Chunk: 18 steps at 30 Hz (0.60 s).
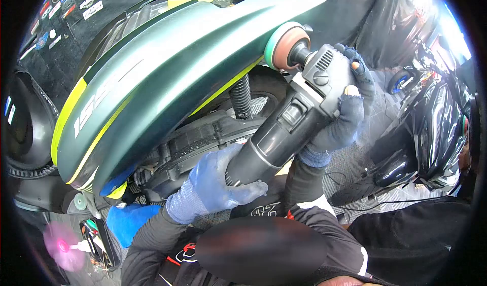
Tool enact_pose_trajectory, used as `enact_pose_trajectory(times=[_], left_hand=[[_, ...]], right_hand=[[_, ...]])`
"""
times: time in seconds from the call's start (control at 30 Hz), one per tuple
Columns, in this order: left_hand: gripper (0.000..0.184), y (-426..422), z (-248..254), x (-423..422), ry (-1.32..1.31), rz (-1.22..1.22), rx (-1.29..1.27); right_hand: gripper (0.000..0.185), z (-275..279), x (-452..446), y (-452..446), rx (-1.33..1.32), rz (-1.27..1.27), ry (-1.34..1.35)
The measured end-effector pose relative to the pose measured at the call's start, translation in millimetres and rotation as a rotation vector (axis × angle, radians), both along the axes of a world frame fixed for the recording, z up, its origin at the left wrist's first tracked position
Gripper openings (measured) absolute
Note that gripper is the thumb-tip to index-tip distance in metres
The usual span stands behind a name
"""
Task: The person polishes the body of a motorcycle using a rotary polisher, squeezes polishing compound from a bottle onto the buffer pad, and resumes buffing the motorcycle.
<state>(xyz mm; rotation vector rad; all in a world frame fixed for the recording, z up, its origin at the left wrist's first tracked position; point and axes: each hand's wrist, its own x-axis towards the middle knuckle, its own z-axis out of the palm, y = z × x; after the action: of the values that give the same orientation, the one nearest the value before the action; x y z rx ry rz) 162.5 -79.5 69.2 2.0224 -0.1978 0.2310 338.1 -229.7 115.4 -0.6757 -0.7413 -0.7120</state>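
A black power polisher [289, 118] is held in both gloved hands, tilted up to the right. My left hand [210, 184], in a blue glove, is wrapped round the rear of its body. My right hand [350, 103], in a dark glove with bare fingertips, grips the grey head end. The polisher's round pad [284, 45], orange with a green face, is against or very near the lower right edge of a glossy dark green motorcycle panel [167, 68] with yellow stripes. Whether they touch, I cannot tell.
A black coil spring [240, 98] and a tyre [264, 85] are beneath the panel. Another black motorcycle [431, 134] stands at the right. At the lower left are a pink fan [63, 245], a tool tray [101, 240] and a blue cloth [129, 222].
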Motion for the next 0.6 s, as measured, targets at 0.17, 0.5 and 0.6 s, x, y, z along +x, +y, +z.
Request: enact_pose_trajectory(times=[0.17, 0.5, 0.6], left_hand=[[0.075, -10.5, 18.6, 11.6, 0.050, -0.019, -0.059], [0.066, -19.9, 24.2, 32.4, 0.027, 0.014, 0.039], [0.063, -26.1, 22.6, 39.9, -0.031, 0.036, -0.018]], right_hand=[[0.043, 0.3, 19.6, -5.5, 0.027, 0.047, -0.034], [0.042, 12.2, 40.0, -12.8, 0.073, 0.135, -0.070], [0.042, 15.4, 44.4, -17.4, 0.054, 0.106, -0.042]])
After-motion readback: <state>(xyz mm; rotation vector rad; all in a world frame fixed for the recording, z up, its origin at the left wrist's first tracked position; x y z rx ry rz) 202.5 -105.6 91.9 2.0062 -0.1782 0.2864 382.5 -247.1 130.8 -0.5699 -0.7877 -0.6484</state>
